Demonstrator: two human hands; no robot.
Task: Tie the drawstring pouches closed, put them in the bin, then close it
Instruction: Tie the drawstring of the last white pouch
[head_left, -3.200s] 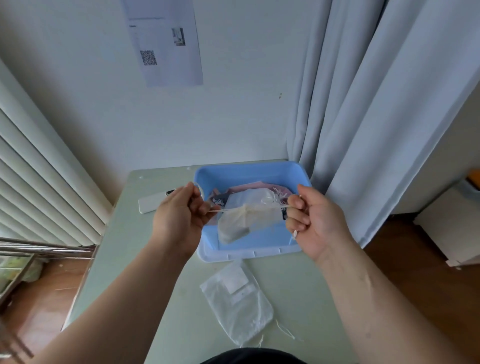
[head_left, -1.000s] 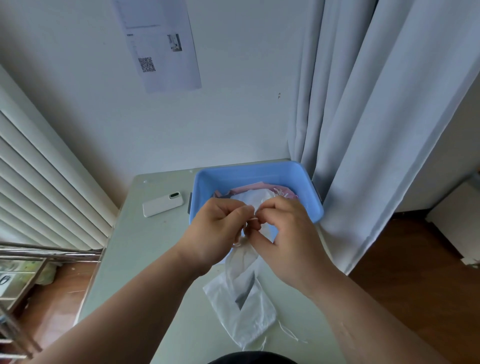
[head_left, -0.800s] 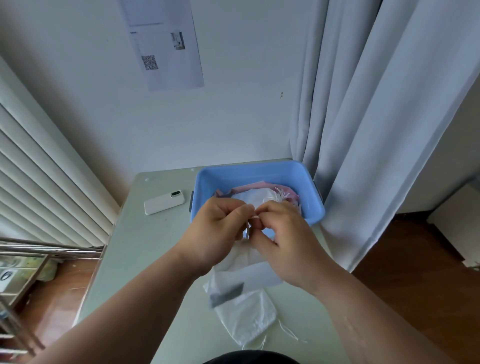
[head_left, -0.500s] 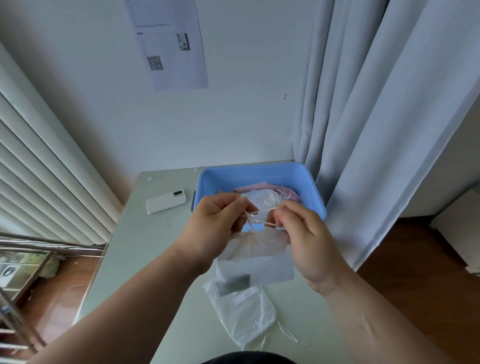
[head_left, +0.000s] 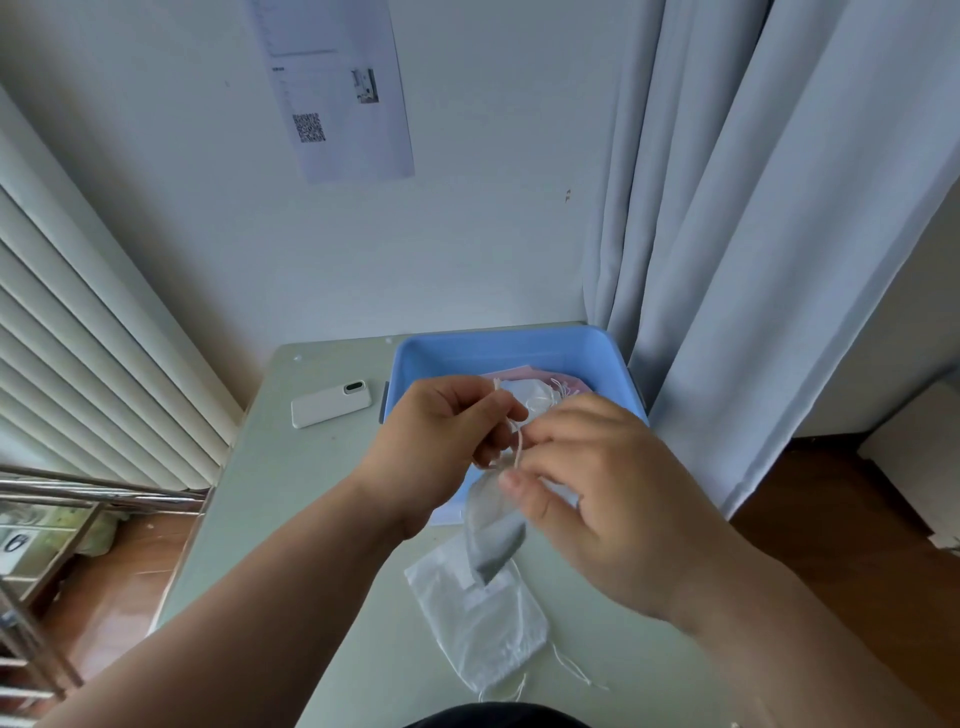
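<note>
Left hand: the left hand (head_left: 441, 447), at frame centre, is pinching the drawstring (head_left: 518, 440) between thumb and curled fingers.
Right hand: the right hand (head_left: 613, 493) is gripping the same cord just right of and below it, with the fingertips of both hands almost meeting.
Held pouch: the sheer pouch (head_left: 491, 530) is hanging from the cord beneath both hands, off the table (head_left: 291, 493).
Second pouch: the white pouch (head_left: 478, 623) is lying flat at lower centre, its strings trailing toward the bottom edge.
Bin: the blue bin (head_left: 519, 345) is sitting open behind the hands and holding the stowed pouches (head_left: 522, 388), pink and white.
Phone: the white phone (head_left: 331, 404) is lying left of the bin.
</note>
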